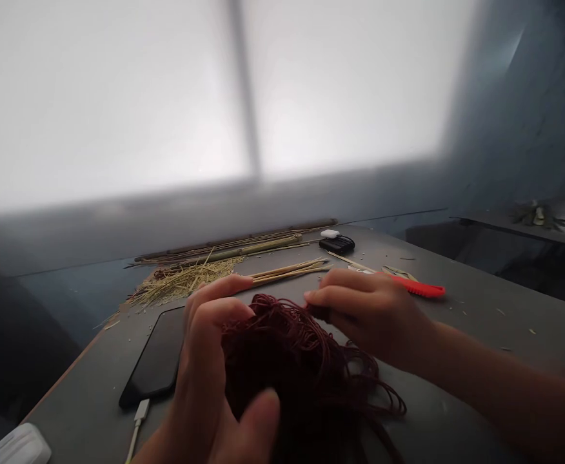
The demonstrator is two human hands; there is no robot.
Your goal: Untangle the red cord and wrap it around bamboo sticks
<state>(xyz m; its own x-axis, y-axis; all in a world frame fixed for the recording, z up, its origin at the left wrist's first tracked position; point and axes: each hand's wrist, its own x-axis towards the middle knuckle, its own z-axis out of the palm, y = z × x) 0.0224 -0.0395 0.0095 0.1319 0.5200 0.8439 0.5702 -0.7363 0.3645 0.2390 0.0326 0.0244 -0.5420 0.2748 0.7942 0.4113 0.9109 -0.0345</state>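
A tangled bundle of thin dark red cord (pixel 297 328) sits at the front middle of the table, its lower part in deep shadow. Curved round the left side of the bundle is my left hand (pixel 209 361), fingers bent over its top and thumb on the near side. At its upper right, my right hand (pixel 374 309) has thumb and fingers pinched together on the cord. Loose loops hang out to the right, below my right hand. Beyond the bundle lie several thin tan sticks (pixel 287 273).
A phone (pixel 154 361) lies left of my left hand, near a white cable (pixel 140 415) and a white case (pixel 19 444). Straw-like scraps (pixel 190 280) and long stalks (pixel 263 245) lie at the back. A red-handled tool (pixel 422 287) and a black device (pixel 335 244) are farther right.
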